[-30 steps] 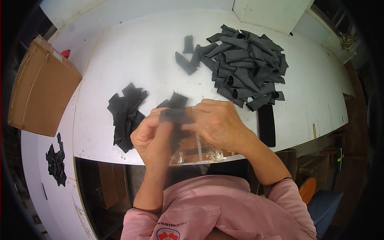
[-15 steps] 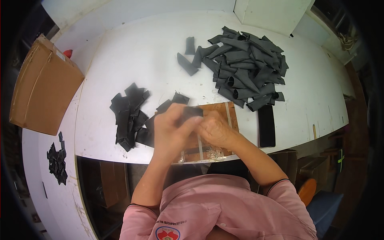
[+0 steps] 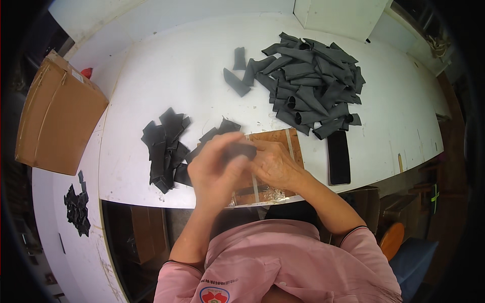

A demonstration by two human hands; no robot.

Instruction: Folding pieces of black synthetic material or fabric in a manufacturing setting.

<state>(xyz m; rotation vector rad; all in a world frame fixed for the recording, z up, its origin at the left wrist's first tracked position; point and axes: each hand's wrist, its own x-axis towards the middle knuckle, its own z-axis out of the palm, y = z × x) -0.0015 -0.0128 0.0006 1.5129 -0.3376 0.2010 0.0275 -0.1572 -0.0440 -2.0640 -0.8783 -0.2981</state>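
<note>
Above a brown board point(image 3: 277, 135) at the table's near edge, both of my hands are on a small dark fabric piece point(image 3: 242, 150). My left hand point(image 3: 212, 164) is curved round its left part, thumb below and fingers above, slightly blurred. At the right end, my right hand point(image 3: 277, 164) pinches it with curled fingers; its fingertips are partly hidden. Just left of the board lies a pile of flat black fabric pieces point(image 3: 164, 146). More black pieces point(image 3: 228, 126) show behind my left hand.
A large heap of dark grey fabric tubes point(image 3: 316, 83) fills the far right of the white table point(image 3: 166, 65). A black rectangular strip point(image 3: 338, 160) lies right of the board. At left are a cardboard box point(image 3: 60, 116) and black scraps point(image 3: 77, 209) on a side surface.
My left thumb has dropped and its fingers have lifted, so more of the dark fabric piece shows between them. My right hand stays at the piece's right end.
</note>
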